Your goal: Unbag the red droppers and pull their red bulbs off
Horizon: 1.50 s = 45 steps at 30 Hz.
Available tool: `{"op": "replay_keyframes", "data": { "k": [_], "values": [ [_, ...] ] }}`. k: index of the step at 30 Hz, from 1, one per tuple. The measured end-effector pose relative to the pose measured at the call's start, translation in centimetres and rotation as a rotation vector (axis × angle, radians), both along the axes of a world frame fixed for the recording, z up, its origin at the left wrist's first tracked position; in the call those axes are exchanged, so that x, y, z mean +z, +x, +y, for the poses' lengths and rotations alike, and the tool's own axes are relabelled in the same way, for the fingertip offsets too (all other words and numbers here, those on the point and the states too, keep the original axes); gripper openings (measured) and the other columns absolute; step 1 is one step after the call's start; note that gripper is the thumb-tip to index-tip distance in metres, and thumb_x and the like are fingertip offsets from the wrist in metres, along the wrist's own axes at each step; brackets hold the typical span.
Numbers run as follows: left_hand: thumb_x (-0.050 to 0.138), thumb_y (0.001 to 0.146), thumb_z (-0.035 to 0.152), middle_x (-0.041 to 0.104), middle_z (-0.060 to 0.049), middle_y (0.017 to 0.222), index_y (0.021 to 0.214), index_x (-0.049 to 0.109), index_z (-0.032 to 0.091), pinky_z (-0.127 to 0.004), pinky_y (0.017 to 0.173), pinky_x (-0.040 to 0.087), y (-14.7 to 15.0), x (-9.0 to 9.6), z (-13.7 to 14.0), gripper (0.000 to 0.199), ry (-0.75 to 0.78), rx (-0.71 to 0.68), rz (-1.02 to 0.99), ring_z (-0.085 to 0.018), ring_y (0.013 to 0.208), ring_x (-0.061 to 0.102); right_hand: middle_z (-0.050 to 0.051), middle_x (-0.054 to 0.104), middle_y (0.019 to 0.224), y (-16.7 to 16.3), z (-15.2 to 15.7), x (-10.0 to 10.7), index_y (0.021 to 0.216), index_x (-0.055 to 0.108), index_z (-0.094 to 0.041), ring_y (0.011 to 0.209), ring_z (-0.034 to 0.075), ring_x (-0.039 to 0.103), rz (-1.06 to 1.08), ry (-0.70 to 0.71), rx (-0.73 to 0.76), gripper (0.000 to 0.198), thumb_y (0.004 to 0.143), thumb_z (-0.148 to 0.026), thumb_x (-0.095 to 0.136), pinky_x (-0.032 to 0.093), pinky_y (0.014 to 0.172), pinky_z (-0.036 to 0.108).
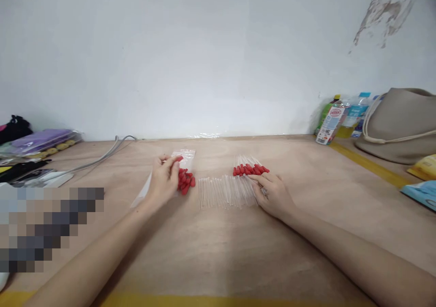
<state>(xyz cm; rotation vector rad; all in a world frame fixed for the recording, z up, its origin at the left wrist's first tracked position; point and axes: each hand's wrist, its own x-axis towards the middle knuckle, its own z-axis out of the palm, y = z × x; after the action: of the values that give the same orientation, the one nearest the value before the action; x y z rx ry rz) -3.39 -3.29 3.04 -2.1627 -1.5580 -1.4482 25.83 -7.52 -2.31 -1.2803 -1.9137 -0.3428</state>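
Observation:
Between the thumb and fingers of my left hand (163, 175) is a red rubber bulb (178, 158), held just above the table. Below it lies a loose pile of red rubber bulbs (185, 182), partly hidden by the hand, beside a clear plastic bag (185, 157). My right hand (274, 193) rests at the right end of a row of thin clear dropper tubes (221, 191), its fingers closed around a tube there; the grip is partly hidden. Behind this row, several droppers (251, 168) with red bulbs on their near ends lie side by side.
A grey cable (109, 152) crosses the table at the left, near purple packaging (42, 141). Bottles (357, 111), a carton (330, 125) and a beige bag (398, 125) stand at the back right. Yellow tape (368, 164) marks the table; a blue packet (420, 193) lies far right.

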Motion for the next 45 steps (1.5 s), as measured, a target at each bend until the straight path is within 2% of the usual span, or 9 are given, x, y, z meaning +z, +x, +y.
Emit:
{"op": "replay_keyframes", "data": {
  "k": [4, 7, 14, 23, 26, 28, 34, 39, 45],
  "values": [
    [0.048, 0.078, 0.033, 0.054, -0.004, 0.087, 0.101, 0.058, 0.018, -0.027, 0.065, 0.047, -2.4, 0.4, 1.6, 0.029, -0.163, 0.067, -0.074, -0.015, 0.074, 0.055, 0.002, 0.063, 0.072, -0.1, 0.2, 0.1, 0.086, 0.066, -0.020, 0.069, 0.014, 0.054, 0.008, -0.016, 0.003, 0.020, 0.082, -0.021, 0.046, 0.029, 0.070, 0.030],
    [0.054, 0.073, 0.036, 0.058, 0.000, 0.081, 0.093, 0.055, 0.018, -0.024, 0.060, 0.043, -2.9, -0.1, 2.2, 0.027, -0.180, 0.102, -0.027, -0.012, 0.064, 0.053, 0.001, 0.063, 0.072, -0.3, 0.1, 0.2, 0.087, 0.066, -0.020, 0.070, 0.014, 0.054, -0.011, -0.040, 0.028, 0.020, 0.083, -0.023, 0.047, 0.028, 0.073, 0.031],
    [0.053, 0.072, 0.042, 0.063, 0.000, 0.079, 0.080, 0.056, 0.020, -0.024, 0.059, 0.040, -2.8, -0.5, 2.5, 0.024, -0.233, 0.155, 0.058, -0.015, 0.065, 0.053, 0.001, 0.062, 0.072, -0.5, -0.2, 0.6, 0.090, 0.066, -0.021, 0.072, 0.014, 0.051, -0.079, -0.078, 0.059, 0.022, 0.083, -0.034, 0.049, 0.027, 0.075, 0.032],
    [0.047, 0.079, 0.040, 0.064, -0.003, 0.087, 0.089, 0.058, 0.018, -0.030, 0.071, 0.042, -2.9, -0.5, 2.0, 0.026, 0.002, 0.211, 0.030, -0.020, 0.080, 0.054, 0.004, 0.061, 0.078, -0.5, -0.6, 0.8, 0.094, 0.065, -0.021, 0.076, 0.017, 0.051, -0.129, -0.098, 0.091, 0.033, 0.078, -0.047, 0.053, 0.028, 0.075, 0.033],
    [0.051, 0.078, 0.035, 0.063, -0.004, 0.089, 0.091, 0.056, 0.018, -0.033, 0.078, 0.040, -1.4, -0.4, 1.1, 0.022, 0.094, 0.152, 0.105, -0.021, 0.086, 0.053, 0.004, 0.061, 0.077, -0.5, -0.7, 0.7, 0.094, 0.065, -0.021, 0.075, 0.017, 0.051, -0.085, -0.069, 0.080, 0.032, 0.078, -0.046, 0.053, 0.028, 0.075, 0.033],
    [0.052, 0.077, 0.031, 0.062, -0.004, 0.087, 0.085, 0.058, 0.019, -0.035, 0.082, 0.039, 0.3, -0.5, 0.6, 0.016, 0.078, 0.040, 0.221, -0.021, 0.086, 0.052, 0.002, 0.061, 0.072, -0.5, -0.7, 0.6, 0.089, 0.066, -0.020, 0.071, 0.015, 0.051, -0.029, -0.037, 0.069, 0.028, 0.079, -0.043, 0.053, 0.027, 0.075, 0.032],
    [0.056, 0.075, 0.033, 0.059, -0.004, 0.089, 0.076, 0.063, 0.020, -0.037, 0.083, 0.038, 7.3, -0.9, 1.6, 0.015, -0.201, -0.248, 0.436, -0.022, 0.092, 0.049, -0.001, 0.054, 0.054, 0.2, -1.0, 0.1, 0.071, 0.066, -0.020, 0.057, 0.011, 0.046, 0.024, 0.073, 0.044, 0.021, 0.082, -0.031, 0.050, 0.026, 0.072, 0.030],
    [0.059, 0.070, 0.047, 0.059, -0.006, 0.091, 0.079, 0.064, 0.021, -0.038, 0.086, 0.037, 11.4, -0.9, 4.6, 0.028, -0.364, -0.338, 0.440, -0.024, 0.096, 0.048, -0.003, 0.050, 0.050, 0.6, -1.2, 0.2, 0.064, 0.063, -0.020, 0.055, 0.011, 0.043, 0.010, 0.091, 0.040, 0.023, 0.081, -0.026, 0.050, 0.024, 0.070, 0.029],
    [0.065, 0.064, 0.043, 0.061, -0.006, 0.088, 0.070, 0.066, 0.020, -0.035, 0.081, 0.040, 12.4, -0.9, 5.9, 0.024, -0.411, -0.363, 0.430, -0.024, 0.091, 0.051, -0.003, 0.048, 0.050, 0.3, -1.2, 0.2, 0.061, 0.062, -0.019, 0.055, 0.010, 0.041, 0.006, 0.097, 0.040, 0.024, 0.081, -0.026, 0.050, 0.024, 0.069, 0.029]
  ]
}}
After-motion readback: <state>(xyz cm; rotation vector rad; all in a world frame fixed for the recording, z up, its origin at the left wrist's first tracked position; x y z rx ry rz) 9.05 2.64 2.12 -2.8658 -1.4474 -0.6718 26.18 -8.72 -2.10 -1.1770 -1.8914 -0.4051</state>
